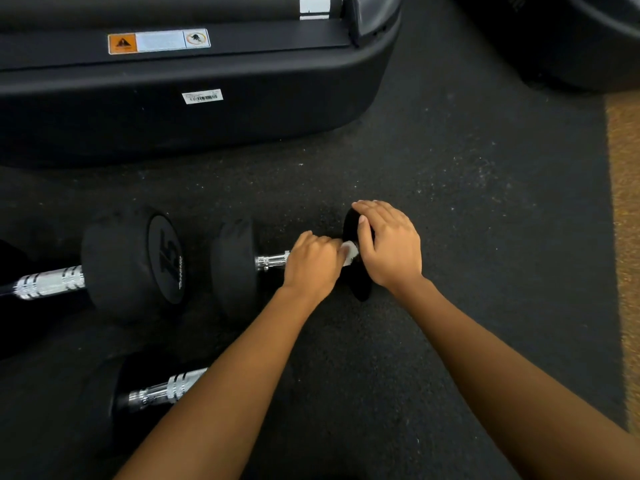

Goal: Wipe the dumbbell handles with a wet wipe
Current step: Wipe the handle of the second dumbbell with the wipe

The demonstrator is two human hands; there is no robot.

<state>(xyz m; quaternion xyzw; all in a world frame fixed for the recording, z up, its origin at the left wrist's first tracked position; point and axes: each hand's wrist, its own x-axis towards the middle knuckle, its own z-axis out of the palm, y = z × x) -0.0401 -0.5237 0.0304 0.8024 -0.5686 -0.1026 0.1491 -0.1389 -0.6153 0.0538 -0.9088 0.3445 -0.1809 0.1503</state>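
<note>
A black dumbbell lies on the floor in the middle, its left head [232, 268] upright and its chrome handle [272, 261] partly showing. My left hand [313, 263] is wrapped around the right part of that handle, pressing a white wet wipe [350, 252] against it. My right hand [389, 244] rests flat over the dumbbell's right head [360, 289], which it mostly hides. A second dumbbell marked 15 [133, 261] lies to the left, and a third dumbbell [166, 389] lies near me, partly under my left forearm.
A black treadmill base [194, 112] with warning stickers fills the far left. Another dark machine base [571, 39] sits at the far right. The floor is black rubber mat [467, 202], with a tan carpet strip [627, 237] along the right edge.
</note>
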